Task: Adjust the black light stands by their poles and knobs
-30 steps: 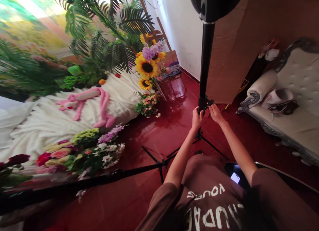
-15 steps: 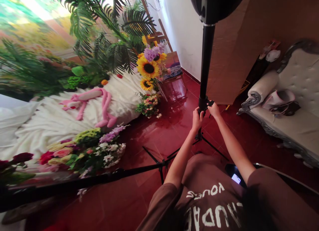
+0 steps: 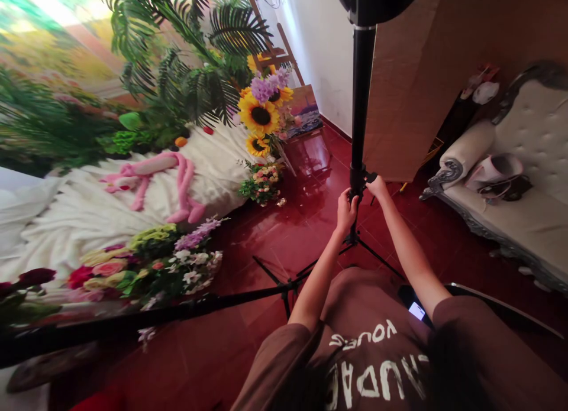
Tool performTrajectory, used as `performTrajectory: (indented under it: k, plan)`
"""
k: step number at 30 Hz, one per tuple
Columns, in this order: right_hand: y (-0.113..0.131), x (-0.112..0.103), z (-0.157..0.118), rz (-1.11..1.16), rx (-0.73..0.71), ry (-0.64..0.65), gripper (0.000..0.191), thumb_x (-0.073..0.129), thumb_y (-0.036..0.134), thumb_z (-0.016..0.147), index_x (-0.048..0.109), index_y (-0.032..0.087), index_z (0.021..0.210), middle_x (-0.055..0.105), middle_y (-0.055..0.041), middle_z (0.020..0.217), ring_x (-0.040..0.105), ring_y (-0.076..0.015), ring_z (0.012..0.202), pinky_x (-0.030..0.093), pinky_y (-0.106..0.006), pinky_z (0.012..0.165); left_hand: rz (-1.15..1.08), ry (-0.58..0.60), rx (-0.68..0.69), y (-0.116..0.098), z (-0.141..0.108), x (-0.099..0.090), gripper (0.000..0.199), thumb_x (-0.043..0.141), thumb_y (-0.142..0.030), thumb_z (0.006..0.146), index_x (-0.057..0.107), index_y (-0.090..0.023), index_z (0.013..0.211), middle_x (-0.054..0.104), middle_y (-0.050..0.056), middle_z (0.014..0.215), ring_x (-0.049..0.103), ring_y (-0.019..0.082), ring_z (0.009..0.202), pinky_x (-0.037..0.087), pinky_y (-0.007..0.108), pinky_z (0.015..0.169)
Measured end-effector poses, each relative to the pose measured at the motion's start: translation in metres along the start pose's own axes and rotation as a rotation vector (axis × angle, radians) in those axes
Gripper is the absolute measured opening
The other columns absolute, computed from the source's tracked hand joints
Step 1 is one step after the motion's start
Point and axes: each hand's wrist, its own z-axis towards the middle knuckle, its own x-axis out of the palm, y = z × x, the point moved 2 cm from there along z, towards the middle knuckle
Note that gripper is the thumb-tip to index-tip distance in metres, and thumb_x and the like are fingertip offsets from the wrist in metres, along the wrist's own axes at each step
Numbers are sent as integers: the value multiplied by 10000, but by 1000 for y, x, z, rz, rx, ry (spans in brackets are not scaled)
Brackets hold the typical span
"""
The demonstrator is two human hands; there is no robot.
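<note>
A black light stand [image 3: 361, 97] rises upright in front of me, with a dark round lamp housing [image 3: 381, 3] at its top, cut off by the frame. My left hand [image 3: 346, 212] is wrapped round the stand's pole just below its collar. At the collar, my right hand [image 3: 376, 186] pinches a black locking knob [image 3: 371, 177] on the right side. The stand's legs [image 3: 377, 256] spread on the red tiled floor below my hands.
A second black stand [image 3: 239, 298] slants across the lower left. Flowers [image 3: 155, 263] and a pink plush toy [image 3: 164, 162] lie by a white fur-covered platform [image 3: 217, 157]. Sunflowers [image 3: 260, 116] and an easel [image 3: 288, 50] stand behind. A tufted sofa [image 3: 497, 204] is at right.
The view has shifted slightly, so the scene sits a little further left and higher. Both hands keep their hold at the stand's collar; the left hand looks slightly lower against it.
</note>
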Motion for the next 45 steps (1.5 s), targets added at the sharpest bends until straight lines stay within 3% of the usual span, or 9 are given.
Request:
performTrajectory:
  k: [7, 10, 13, 19, 24, 33, 36, 39, 45]
  plan:
    - [-13, 15, -25, -40, 81, -157, 340, 385, 462, 911, 589, 195, 967, 704, -146, 945, 652, -300, 1041, 485, -411, 925, -19, 4, -386, 52, -81, -57, 339, 560, -490, 879, 592, -171, 990, 692, 52, 844, 662, 136, 712, 551, 304, 722]
    - [-27, 31, -60, 58, -1, -254, 408, 342, 546, 926, 513, 199, 1052, 689, -146, 993, 660, -259, 995, 499, -386, 887, -60, -76, -462, 61, -116, -94, 352, 573, -509, 853, 618, -166, 921, 696, 47, 794, 672, 140, 689, 562, 304, 702]
    - [-49, 56, -105, 92, 86, -280, 400, 373, 564, 895, 468, 197, 1022, 678, -163, 987, 668, -251, 872, 517, -377, 787, -69, -220, -528, 69, -143, -138, 364, 589, -526, 825, 629, -170, 884, 692, 37, 756, 669, 142, 660, 565, 302, 675]
    - [-67, 139, -183, -36, 154, 392, 208, 527, 440, 798, 509, 233, 789, 617, -19, 632, 631, -219, 654, 499, -347, 721, -59, -603, -606, 84, -191, -229, 315, 592, -467, 820, 615, -156, 865, 689, 28, 729, 652, 121, 632, 551, 273, 663]
    - [-22, 208, -218, -33, 14, 826, 133, 533, 348, 794, 569, 223, 765, 619, 19, 598, 619, -178, 622, 478, -297, 678, -15, -881, -593, 68, -228, -291, 310, 554, -458, 856, 604, -153, 870, 683, 36, 724, 643, 120, 626, 543, 262, 641]
    - [78, 295, -263, -3, -161, 1202, 82, 593, 269, 811, 597, 210, 754, 607, 41, 571, 564, -127, 568, 453, -246, 619, 149, -1160, -379, 6, -261, -358, 444, 512, -601, 871, 588, -173, 963, 678, 74, 909, 653, 142, 774, 534, 279, 750]
    - [109, 316, -281, 123, 15, 1329, 199, 550, 336, 889, 604, 193, 761, 571, 40, 546, 492, -96, 475, 417, -212, 514, 210, -1225, -271, -14, -252, -373, 503, 489, -634, 876, 553, -190, 1104, 652, 106, 1103, 652, 155, 908, 525, 273, 778]
    - [142, 328, -295, 333, 366, 1451, 327, 426, 410, 976, 611, 183, 832, 540, 39, 560, 451, -77, 441, 410, -191, 481, 258, -1193, -216, -25, -234, -388, 549, 463, -671, 874, 549, -201, 1143, 659, 98, 1070, 645, 158, 877, 513, 274, 760]
    - [190, 335, -304, 702, 928, 1641, 400, 361, 422, 1010, 470, 204, 693, 414, 51, 526, 361, -75, 435, 345, -153, 394, 260, -1111, -215, -12, -214, -404, 617, 413, -767, 830, 586, -207, 1026, 674, 81, 963, 633, 167, 804, 496, 297, 753]
